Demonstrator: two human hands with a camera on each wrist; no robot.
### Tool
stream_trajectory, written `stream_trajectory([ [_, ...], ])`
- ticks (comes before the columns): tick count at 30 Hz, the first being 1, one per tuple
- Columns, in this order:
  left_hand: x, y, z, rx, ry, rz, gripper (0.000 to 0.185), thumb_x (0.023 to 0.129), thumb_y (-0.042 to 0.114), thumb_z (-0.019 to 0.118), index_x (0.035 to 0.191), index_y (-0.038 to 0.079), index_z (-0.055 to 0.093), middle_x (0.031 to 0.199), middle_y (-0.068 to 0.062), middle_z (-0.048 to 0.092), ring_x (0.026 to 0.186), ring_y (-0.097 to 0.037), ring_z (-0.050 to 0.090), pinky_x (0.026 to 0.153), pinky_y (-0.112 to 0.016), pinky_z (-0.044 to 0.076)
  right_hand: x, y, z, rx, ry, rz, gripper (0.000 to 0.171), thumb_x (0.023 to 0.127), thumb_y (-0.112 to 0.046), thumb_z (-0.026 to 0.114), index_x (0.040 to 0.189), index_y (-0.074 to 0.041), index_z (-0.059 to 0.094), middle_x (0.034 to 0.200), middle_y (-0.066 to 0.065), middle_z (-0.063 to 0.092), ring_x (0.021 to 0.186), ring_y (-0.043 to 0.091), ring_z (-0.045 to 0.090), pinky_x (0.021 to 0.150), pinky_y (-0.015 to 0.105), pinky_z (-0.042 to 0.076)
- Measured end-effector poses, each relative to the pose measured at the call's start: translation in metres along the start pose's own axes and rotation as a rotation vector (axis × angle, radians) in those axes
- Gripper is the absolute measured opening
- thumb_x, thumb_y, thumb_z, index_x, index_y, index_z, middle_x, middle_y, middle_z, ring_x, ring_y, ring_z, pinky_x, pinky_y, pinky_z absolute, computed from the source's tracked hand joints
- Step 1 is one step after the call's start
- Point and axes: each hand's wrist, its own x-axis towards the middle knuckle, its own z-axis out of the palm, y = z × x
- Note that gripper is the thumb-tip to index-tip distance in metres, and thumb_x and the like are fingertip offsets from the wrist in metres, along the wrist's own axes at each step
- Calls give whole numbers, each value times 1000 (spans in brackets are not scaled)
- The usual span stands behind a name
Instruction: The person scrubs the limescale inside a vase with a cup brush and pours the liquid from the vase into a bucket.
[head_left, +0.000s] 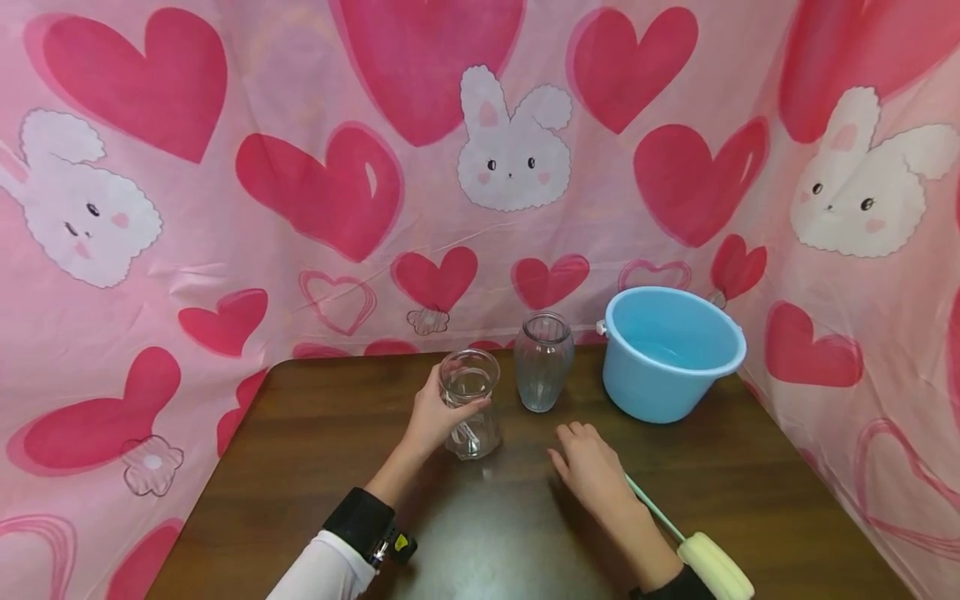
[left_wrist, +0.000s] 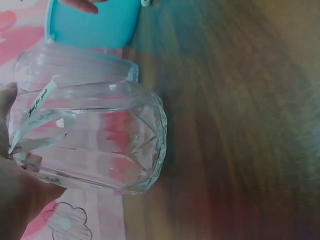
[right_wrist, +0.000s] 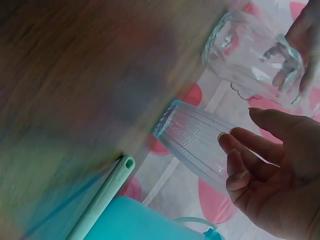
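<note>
My left hand (head_left: 431,421) grips a clear glass vase (head_left: 478,435) by its neck, thumb and fingers around it. A white ribbon (left_wrist: 42,117) with dark lettering is tied at that neck, and the vase's faceted base (left_wrist: 150,140) faces the table. Relaxed and holding nothing, my right hand (head_left: 592,467) hovers over the table with its fingers loosely bent. Beyond it stands a second, ribbed glass vase (head_left: 543,367), upright. A sponge brush (head_left: 712,567) with a pale yellow head lies at the right, its thin green handle (right_wrist: 102,200) partly hidden by my right forearm in the head view.
A light blue bucket (head_left: 637,383) stands at the back right, to the right of the ribbed vase. The brown wooden table (head_left: 315,450) ends at a pink curtain (head_left: 300,50) printed with hearts and rabbits, which hangs behind it and along both sides.
</note>
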Motion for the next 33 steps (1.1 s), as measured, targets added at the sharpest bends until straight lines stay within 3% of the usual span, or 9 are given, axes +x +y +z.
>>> stream_trajectory([
  [6, -13, 4, 3, -34, -42, 35, 77, 76, 24, 95, 140, 9, 53, 138, -8, 66, 134, -29, 58, 112, -55, 44, 1, 2, -5, -9, 27, 9, 22, 87, -10, 83, 101, -1, 69, 93, 12, 66, 90, 32, 63, 72, 48, 58],
  [13, -30, 7, 5, -68, -88, 75, 77, 76, 20, 95, 138, 4, 54, 135, -11, 68, 127, -35, 62, 108, -57, 46, 0, 5, -4, -21, 1, 32, 22, 87, -11, 83, 102, -1, 69, 93, 12, 66, 90, 33, 64, 72, 48, 58],
  [19, -45, 10, 7, -99, -129, 78, 77, 74, 19, 96, 137, 7, 54, 132, -11, 68, 123, -37, 64, 107, -62, 45, 0, 7, -4, -26, -26, 44, 23, 88, -12, 83, 102, -1, 69, 92, 13, 66, 89, 34, 66, 71, 49, 58],
  [25, -58, 12, 6, -101, -150, 84, 77, 74, 19, 96, 138, 12, 55, 130, -3, 69, 122, -32, 64, 106, -60, 47, 4, 9, -8, -26, -76, 66, 24, 89, -15, 82, 104, 0, 69, 95, 15, 67, 91, 35, 66, 75, 51, 58],
  [33, -73, 17, 8, -115, -191, 86, 77, 74, 21, 96, 139, 14, 55, 130, -1, 69, 125, -33, 62, 106, -52, 49, 1, 12, -7, -24, -129, 84, 22, 90, -14, 81, 101, 0, 68, 93, 15, 66, 90, 36, 66, 75, 51, 58],
])
